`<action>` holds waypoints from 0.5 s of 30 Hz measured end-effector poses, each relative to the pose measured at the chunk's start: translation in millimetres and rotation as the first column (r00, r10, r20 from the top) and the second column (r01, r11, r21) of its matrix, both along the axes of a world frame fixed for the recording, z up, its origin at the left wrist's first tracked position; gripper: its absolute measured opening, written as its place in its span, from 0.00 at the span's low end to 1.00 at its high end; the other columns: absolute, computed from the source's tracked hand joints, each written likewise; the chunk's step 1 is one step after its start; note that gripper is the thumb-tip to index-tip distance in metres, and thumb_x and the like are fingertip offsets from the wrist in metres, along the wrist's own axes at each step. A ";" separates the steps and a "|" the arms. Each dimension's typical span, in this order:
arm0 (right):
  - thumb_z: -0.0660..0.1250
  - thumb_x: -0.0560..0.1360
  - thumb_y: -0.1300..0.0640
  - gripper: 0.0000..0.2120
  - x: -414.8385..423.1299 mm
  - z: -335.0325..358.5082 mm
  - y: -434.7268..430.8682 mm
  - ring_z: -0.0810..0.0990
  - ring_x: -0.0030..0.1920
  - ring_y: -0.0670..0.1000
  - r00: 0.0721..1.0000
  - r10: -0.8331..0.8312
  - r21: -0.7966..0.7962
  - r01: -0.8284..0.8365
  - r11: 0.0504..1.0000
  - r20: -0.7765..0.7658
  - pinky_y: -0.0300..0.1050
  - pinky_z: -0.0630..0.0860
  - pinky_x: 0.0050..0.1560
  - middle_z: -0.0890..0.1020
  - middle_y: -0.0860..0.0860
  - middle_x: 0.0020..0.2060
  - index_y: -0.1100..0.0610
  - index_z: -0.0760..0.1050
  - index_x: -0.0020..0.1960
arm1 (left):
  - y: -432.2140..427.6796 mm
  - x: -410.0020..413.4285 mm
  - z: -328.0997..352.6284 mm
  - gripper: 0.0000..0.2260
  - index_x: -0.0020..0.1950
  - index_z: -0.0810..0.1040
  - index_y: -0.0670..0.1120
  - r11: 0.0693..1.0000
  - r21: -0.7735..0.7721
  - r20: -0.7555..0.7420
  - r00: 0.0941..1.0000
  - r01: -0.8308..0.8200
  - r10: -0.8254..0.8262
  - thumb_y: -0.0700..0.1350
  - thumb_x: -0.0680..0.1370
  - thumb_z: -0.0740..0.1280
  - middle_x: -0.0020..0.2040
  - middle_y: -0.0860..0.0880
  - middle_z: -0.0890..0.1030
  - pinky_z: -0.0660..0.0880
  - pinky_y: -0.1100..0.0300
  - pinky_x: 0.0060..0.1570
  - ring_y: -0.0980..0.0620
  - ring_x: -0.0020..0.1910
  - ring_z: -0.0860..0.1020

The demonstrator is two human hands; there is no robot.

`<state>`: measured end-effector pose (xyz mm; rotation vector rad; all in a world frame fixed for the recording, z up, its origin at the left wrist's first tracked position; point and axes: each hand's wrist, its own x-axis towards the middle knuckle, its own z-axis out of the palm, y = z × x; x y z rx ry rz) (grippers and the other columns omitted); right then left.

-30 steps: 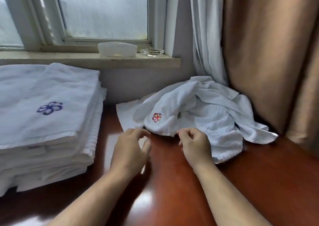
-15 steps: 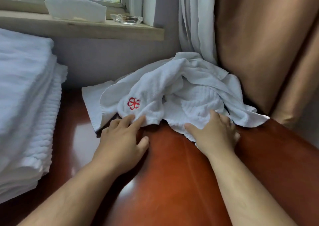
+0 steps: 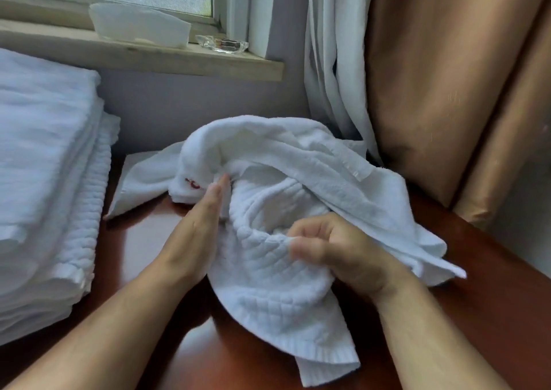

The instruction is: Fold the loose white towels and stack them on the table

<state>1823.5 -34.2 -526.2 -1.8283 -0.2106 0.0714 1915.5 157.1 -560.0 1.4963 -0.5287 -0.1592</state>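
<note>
The right hand (image 3: 337, 249) is curled round a bunch of the quilted white towel (image 3: 277, 288), which is gripped near its middle. The left hand (image 3: 199, 225) is held flat with straight fingers and pressed against the same cloth, under the plush towel (image 3: 298, 151) with a red emblem. Both loose towels are heaped together on the table (image 3: 447, 315). The cloth is judged soft, light and limp, so it is better taken at a hemmed corner. The two towels are tangled and should be separated first. A stack of folded towels (image 3: 44, 181) is seen at the left, and the curtains (image 3: 447, 76) hang just behind the heap.
</note>
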 end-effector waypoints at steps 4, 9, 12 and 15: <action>0.69 0.75 0.42 0.17 17.6 -11.8 -1.7 0.76 0.33 0.40 0.809 -0.524 -0.135 0.570 0.811 0.268 0.33 0.71 0.37 0.78 0.42 0.28 0.55 0.78 0.36 | 3.6 3.6 -4.7 0.24 0.75 0.71 0.54 0.921 0.292 0.198 0.959 -0.257 0.204 0.61 0.82 0.53 0.74 0.55 0.72 0.61 0.56 0.76 0.58 0.75 0.65; 0.66 0.78 0.46 0.10 27.1 -26.3 -7.9 0.78 0.38 0.37 0.735 -0.658 -0.203 0.678 0.707 0.163 0.37 0.71 0.37 0.81 0.37 0.35 0.49 0.78 0.41 | 5.3 -8.2 8.7 0.21 0.65 0.78 0.60 0.828 0.217 0.548 0.767 -0.517 0.335 0.62 0.78 0.54 0.71 0.57 0.67 0.63 0.49 0.70 0.58 0.71 0.62; 0.63 0.79 0.47 0.16 33.4 -24.1 -5.9 0.78 0.36 0.43 0.691 -0.695 -0.177 0.723 0.668 0.199 0.44 0.74 0.37 0.82 0.48 0.35 0.57 0.79 0.40 | 0.1 -16.8 17.0 0.24 0.71 0.74 0.60 0.914 0.358 0.464 0.886 -0.192 0.004 0.65 0.79 0.55 0.71 0.59 0.72 0.67 0.53 0.70 0.63 0.71 0.67; 0.59 0.77 0.47 0.17 50.6 -20.1 -16.5 0.79 0.54 0.51 0.666 -0.718 -0.192 0.746 0.637 0.204 0.51 0.77 0.56 0.84 0.51 0.49 0.56 0.82 0.48 | -11.8 -23.6 12.3 0.40 0.82 0.47 0.61 0.687 0.716 0.319 0.933 -0.120 -0.170 0.64 0.76 0.65 0.80 0.58 0.59 0.59 0.56 0.76 0.56 0.78 0.57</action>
